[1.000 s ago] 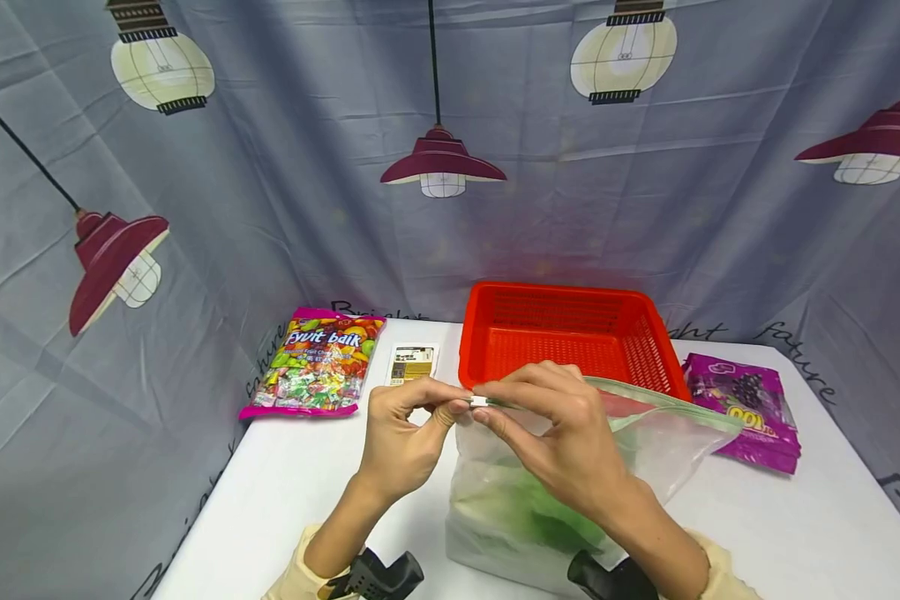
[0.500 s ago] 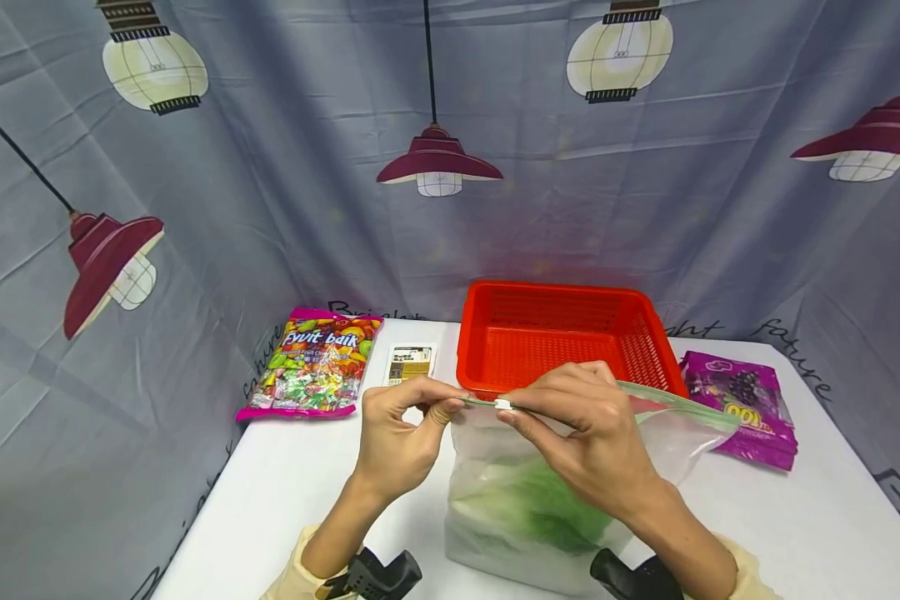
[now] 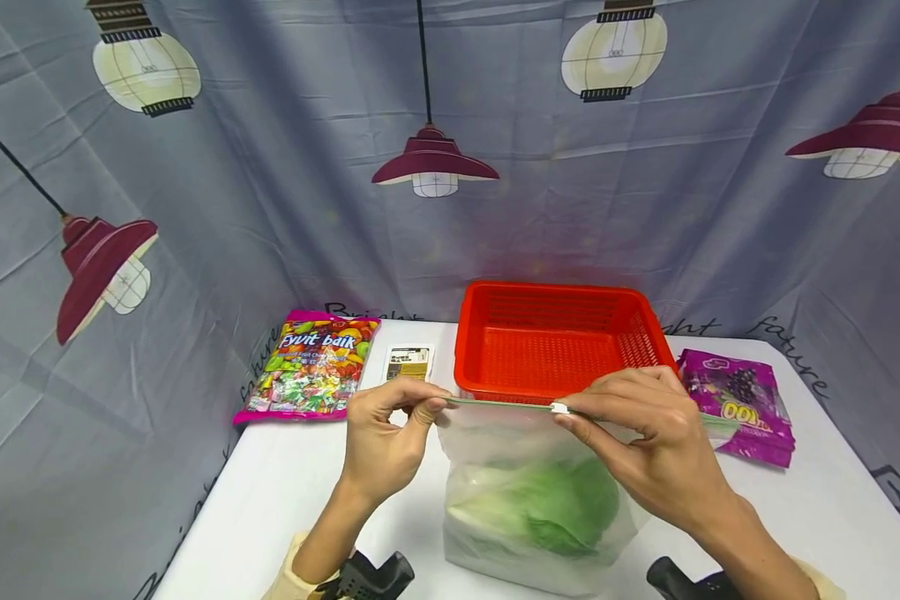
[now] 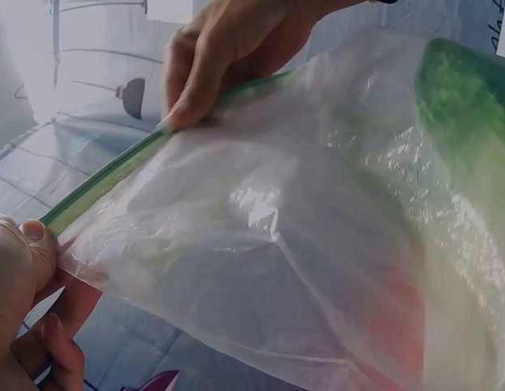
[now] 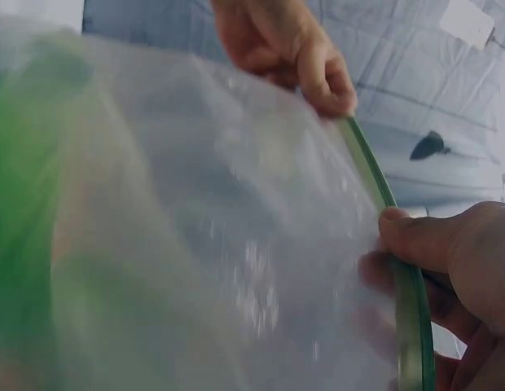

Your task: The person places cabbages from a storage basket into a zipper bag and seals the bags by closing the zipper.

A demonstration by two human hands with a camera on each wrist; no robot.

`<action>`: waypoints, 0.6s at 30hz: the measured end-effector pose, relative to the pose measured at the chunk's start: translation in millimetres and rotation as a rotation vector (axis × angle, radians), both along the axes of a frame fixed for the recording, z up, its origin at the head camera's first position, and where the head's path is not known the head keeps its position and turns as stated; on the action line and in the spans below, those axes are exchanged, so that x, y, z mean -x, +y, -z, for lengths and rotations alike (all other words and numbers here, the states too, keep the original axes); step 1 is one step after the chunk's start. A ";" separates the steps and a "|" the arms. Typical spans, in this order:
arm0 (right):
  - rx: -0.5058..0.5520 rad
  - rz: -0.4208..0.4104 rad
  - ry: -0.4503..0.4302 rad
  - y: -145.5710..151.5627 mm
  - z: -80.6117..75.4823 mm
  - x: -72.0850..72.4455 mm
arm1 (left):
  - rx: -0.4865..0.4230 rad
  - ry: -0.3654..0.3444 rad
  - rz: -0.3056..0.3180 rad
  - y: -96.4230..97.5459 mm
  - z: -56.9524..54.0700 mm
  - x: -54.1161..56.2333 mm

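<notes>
A translucent zipper bag (image 3: pixel 495 450) with a green top strip stands upright, a green and pale leafy vegetable (image 3: pixel 562 508) inside it. My left hand (image 3: pixel 385 442) pinches the bag's top left corner between thumb and forefinger. Along the same edge, my right hand (image 3: pixel 656 446) pinches the small white slider (image 3: pixel 559 408), well to the right of the left hand. In the left wrist view, the green strip (image 4: pixel 106 181) runs taut between both hands. The right wrist view shows the right thumb (image 5: pixel 415 236) pressed against the strip; the slider is not visible there.
Behind the bag is a red plastic basket (image 3: pixel 555 350). A pink-edged candy bag (image 3: pixel 311 367) lies at the left, beside a small white-and-yellow labelled packet (image 3: pixel 409 363). Purple grape-candy packets (image 3: pixel 742 400) lie at the right. A grey printed curtain (image 3: pixel 307 167) surrounds the white table (image 3: pixel 270 483).
The right hand has slid the white slider rightward along the bag's top edge, away from the left hand. The left hand keeps its pinch on the corner, shifting slightly left.
</notes>
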State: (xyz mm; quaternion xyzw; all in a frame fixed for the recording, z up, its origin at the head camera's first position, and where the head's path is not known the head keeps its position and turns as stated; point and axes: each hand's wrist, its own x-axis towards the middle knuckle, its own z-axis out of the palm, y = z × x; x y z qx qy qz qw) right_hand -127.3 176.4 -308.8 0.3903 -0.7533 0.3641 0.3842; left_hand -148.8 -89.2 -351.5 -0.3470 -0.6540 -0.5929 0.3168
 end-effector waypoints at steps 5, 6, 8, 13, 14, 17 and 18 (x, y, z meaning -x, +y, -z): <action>-0.002 0.064 -0.038 26.4 -0.5 -6.1 | -0.026 -0.022 -0.026 -9.1 1.9 0.5; 0.000 0.074 -0.040 31.7 -0.9 -7.4 | -0.029 -0.030 -0.032 -11.0 2.4 0.3; 0.001 0.095 -0.042 42.1 -2.7 -10.4 | -0.034 -0.041 -0.047 -14.4 3.2 -0.6; 0.007 0.168 -0.037 67.2 -8.2 -21.0 | -0.035 -0.053 -0.073 -22.4 3.7 -3.2; 0.005 0.191 -0.039 72.3 -8.7 -24.1 | -0.036 -0.052 -0.075 -24.1 3.3 -4.0; -0.009 0.248 -0.057 86.6 -7.9 -33.1 | -0.044 -0.043 -0.074 -28.6 1.5 -8.6; -0.027 0.269 -0.090 90.5 -8.6 -37.6 | -0.049 -0.041 -0.076 -30.2 0.6 -11.6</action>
